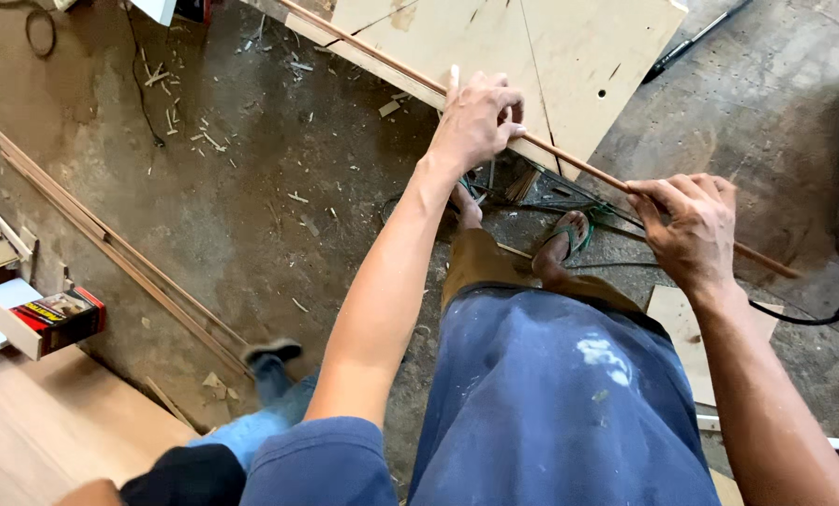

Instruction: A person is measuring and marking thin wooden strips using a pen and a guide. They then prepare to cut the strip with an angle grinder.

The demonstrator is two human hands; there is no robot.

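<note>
Left hand (475,120) closed over a long thin wooden strip (583,166), fingers curled on top, pressing it to the edge of a pale plywood panel (569,56) lying on the concrete floor (279,187); something small and pale pokes up above the knuckles, too small to tell what. Right hand (691,230) pinches the same strip further along, thumb and forefinger clamped on it; strip runs diagonally from upper left, past both hands, ending low right near a black cable (799,319). Panel cut off by top edge of view. Person's feet in green sandals (569,239) just below the strip, partly hidden behind the left forearm; tangle of green cord around them, hard to trace. Wood chips scattered on floor at upper left. More long strips (110,248) lie along the left. Red-and-black box (59,319) at far left. Another person's jeans leg and dark shoe (271,351) at bottom left, body out of view.
</note>
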